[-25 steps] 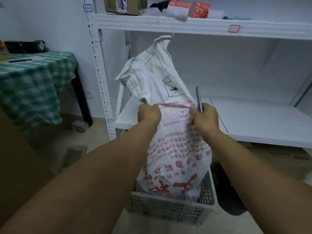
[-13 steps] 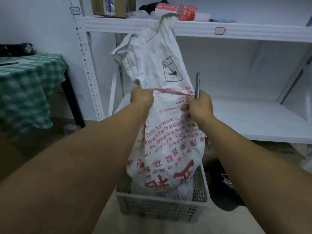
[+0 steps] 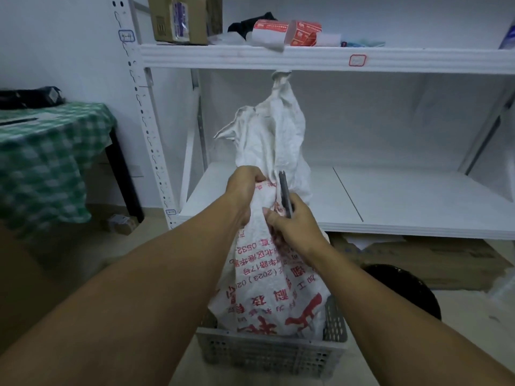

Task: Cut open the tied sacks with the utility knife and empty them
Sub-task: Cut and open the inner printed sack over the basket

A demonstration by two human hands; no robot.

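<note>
A white woven sack with red print hangs upside down over a grey slotted crate on the floor, its lower end inside the crate. My left hand grips the sack's left side about halfway up. My right hand pinches the sack's right side and also holds the grey utility knife, which points straight up. Above both hands the empty end of the sack stands up crumpled, its tip just under the upper shelf. What lies in the crate under the sack is hidden.
A white metal rack stands right behind the sack, with a bare lower shelf and boxes and red packets on the upper one. A table with a green checked cloth is at the left. Flat cardboard and a black round object lie at the right.
My hands have moved closer together and bunched the sack narrower. The sack's top end now stands more upright. The view has shifted, showing more of the upper shelf.
</note>
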